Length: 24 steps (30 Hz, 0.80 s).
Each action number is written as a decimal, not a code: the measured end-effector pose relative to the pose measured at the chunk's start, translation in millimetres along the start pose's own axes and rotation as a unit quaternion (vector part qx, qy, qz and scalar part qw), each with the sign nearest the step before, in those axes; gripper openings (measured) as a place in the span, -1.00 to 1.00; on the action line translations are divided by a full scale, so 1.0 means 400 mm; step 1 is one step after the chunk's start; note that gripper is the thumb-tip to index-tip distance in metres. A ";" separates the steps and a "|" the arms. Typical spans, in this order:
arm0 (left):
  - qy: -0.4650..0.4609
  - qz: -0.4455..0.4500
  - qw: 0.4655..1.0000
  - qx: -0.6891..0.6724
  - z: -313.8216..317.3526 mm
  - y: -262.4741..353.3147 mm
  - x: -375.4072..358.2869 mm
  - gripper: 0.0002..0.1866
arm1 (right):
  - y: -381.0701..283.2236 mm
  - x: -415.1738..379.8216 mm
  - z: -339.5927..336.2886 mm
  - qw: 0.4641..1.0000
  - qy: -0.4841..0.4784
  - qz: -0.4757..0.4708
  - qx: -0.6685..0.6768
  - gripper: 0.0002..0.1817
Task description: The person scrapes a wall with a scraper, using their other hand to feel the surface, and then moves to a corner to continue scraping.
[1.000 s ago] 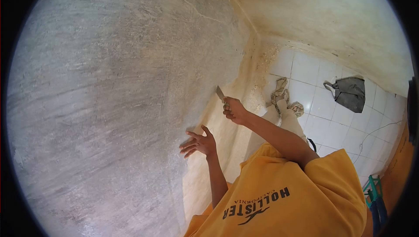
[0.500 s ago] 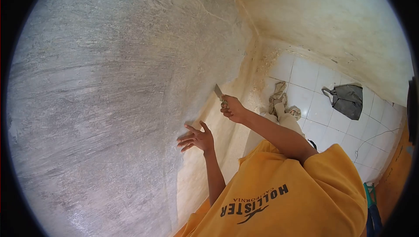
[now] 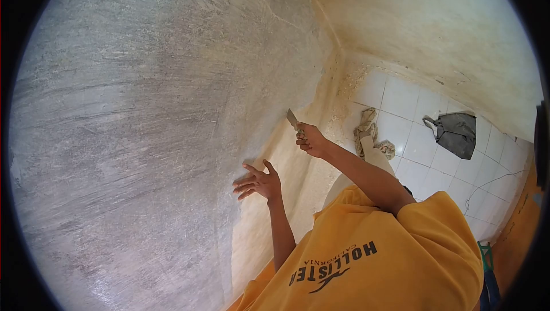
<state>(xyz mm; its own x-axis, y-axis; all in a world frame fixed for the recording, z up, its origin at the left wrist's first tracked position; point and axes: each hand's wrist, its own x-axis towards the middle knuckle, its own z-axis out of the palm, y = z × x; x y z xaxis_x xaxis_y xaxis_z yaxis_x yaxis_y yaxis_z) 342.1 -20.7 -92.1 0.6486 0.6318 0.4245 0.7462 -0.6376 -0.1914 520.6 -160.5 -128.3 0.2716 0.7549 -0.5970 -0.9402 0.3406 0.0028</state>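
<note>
My right hand (image 3: 311,140) is closed round the handle of a scraper (image 3: 291,118), a flat metal blade pointing up and left. The blade tip is at the wall, close to the border between the rough grey surface (image 3: 143,116) and the cream band (image 3: 258,231) below it; whether the edge touches cannot be told. Lower and to the left, my left hand (image 3: 259,184) has its fingers spread, apparently resting against the wall along that same border. Nothing is held in it.
A dark grey bag (image 3: 456,133) lies on the white tiled floor (image 3: 401,93). Near my feet are a crumpled cloth-like thing (image 3: 365,125) and bits of debris by the wall corner. A thin cable (image 3: 492,180) crosses the tiles. Something green (image 3: 486,254) stands at the lower right.
My right hand and the scraper have shifted slightly to the right, and the blade is tilted a little differently. My left hand stays in place.
</note>
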 end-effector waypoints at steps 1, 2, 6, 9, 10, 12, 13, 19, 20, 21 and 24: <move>0.005 0.003 1.000 -0.011 0.007 -0.004 -0.002 0.06 | -0.002 -0.018 0.012 1.000 -0.008 -0.001 -0.005 -0.84; 0.010 0.005 1.000 0.010 0.006 0.000 0.001 0.05 | 0.000 -0.044 0.036 1.000 -0.017 -0.001 -0.008 -0.84; -0.004 -0.002 0.999 0.041 -0.018 0.005 0.002 0.05 | 0.019 0.003 0.021 0.998 0.023 -0.035 -0.041 -0.82; -0.037 -0.016 0.999 -0.002 -0.020 0.022 -0.010 0.01 | 0.017 -0.011 0.019 1.000 0.002 -0.008 -0.022 -0.81; -0.063 -0.028 0.998 -0.015 -0.037 0.024 -0.010 0.00 | 0.025 -0.024 0.036 1.000 0.007 -0.012 -0.027 -0.81; -0.087 -0.034 0.995 -0.045 -0.068 0.023 0.001 -0.04 | 0.031 -0.057 0.083 0.999 0.012 -0.019 -0.042 -0.82; -0.089 -0.032 0.994 -0.064 -0.086 0.025 -0.006 -0.06 | 0.031 -0.040 0.069 0.999 0.022 -0.019 -0.038 -0.82; -0.071 0.003 0.989 -0.134 -0.183 0.047 -0.039 -0.11 | 0.011 -0.010 0.018 0.996 -0.002 -0.041 -0.081 -0.85; -0.075 0.002 0.985 -0.157 -0.198 0.045 -0.047 -0.11 | 0.025 -0.045 0.031 0.993 -0.015 -0.046 -0.109 -0.88; -0.086 0.002 0.981 -0.174 -0.212 0.039 -0.056 -0.11 | 0.044 -0.085 0.044 0.988 -0.029 -0.050 -0.141 -0.91; -0.108 -0.003 0.973 -0.206 -0.248 0.008 -0.097 -0.11 | 0.116 -0.183 0.081 0.967 -0.051 -0.070 -0.239 -0.77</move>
<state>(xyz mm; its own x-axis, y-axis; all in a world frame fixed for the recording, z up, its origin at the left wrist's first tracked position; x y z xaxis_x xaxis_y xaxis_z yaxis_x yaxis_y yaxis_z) 304.4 -91.1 -21.6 0.6933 0.6860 0.2208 0.6560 -0.7276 0.2006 463.8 -181.8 -58.6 0.3994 0.7796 -0.4823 -0.8738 0.1645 -0.4576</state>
